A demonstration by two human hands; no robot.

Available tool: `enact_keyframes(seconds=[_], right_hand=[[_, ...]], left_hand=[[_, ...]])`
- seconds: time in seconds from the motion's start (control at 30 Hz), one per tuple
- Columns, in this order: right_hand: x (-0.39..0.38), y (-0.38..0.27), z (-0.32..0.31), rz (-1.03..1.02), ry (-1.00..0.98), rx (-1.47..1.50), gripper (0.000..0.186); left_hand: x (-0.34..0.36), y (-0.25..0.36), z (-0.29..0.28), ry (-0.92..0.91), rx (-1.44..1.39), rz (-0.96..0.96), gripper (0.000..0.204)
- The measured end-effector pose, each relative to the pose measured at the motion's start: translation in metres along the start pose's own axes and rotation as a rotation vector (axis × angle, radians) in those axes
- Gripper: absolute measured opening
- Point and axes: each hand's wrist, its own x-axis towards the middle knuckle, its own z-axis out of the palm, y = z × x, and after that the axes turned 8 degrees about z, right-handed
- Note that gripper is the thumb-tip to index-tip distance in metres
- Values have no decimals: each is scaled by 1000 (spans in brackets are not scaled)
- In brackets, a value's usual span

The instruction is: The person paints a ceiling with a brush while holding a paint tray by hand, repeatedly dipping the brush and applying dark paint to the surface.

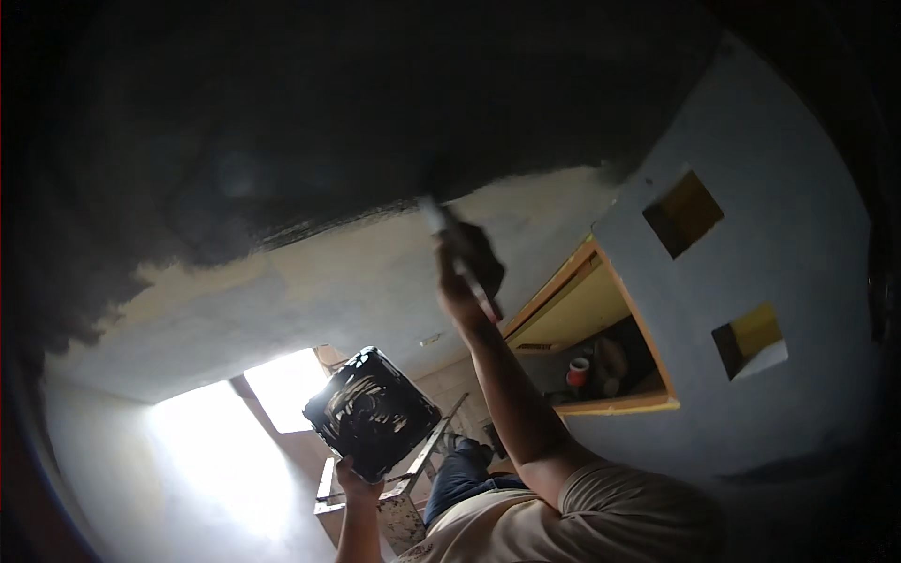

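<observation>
Half covering a broad surface (366, 263) with dark paint (310, 141), ending raggedly above a pale, patchy band (206, 310). Facing a blue-grey wall (798, 253) on the right, fading into blackness at the rim. Wearing a beige shirt (601, 511) and blue jeans (460, 483), being cut off by the lower edge. Framing a recess in that wall with orange wood (610, 406). Glaring through a bright opening (286, 387) at lower left, washing out whatever is beyond. Showing only part of a paint-spotted ladder (402, 522) behind the tray (371, 413). Coating that squarish tray darkly inside, streaking paler in places, without revealing any depth of paint. Stretching the right arm (530, 403) up and leftward from the shirt, bending slightly at the elbow. Holding the left forearm (359, 537) nearly upright, pinching the tray's lower corner in the left hand (360, 480), hiding some fingers behind it. Gripping a paintbrush (434, 216) in the right hand (454, 286), curling nearly closed around the handle, blurring too much for telling fingers apart. Meeting the dark paint's edge with the paintbrush, losing its bristles against the black. Standing a small red-and-white cup (578, 372) inside the recess, concealing its contents.
</observation>
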Motion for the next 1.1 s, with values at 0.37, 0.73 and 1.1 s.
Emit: enact_keyframes(seconds=[0.37,0.73,1.1], right_hand=[[127,263,-132,153,-43,1998,49],[45,63,-74,138,61,431,25],[180,303,-173,139,623,-116,18]], left_hand=[[-11,5,-14,-84,13,1,72],[-1,5,20,-99,164,3,74],[-6,9,4,-87,114,-15,72]])
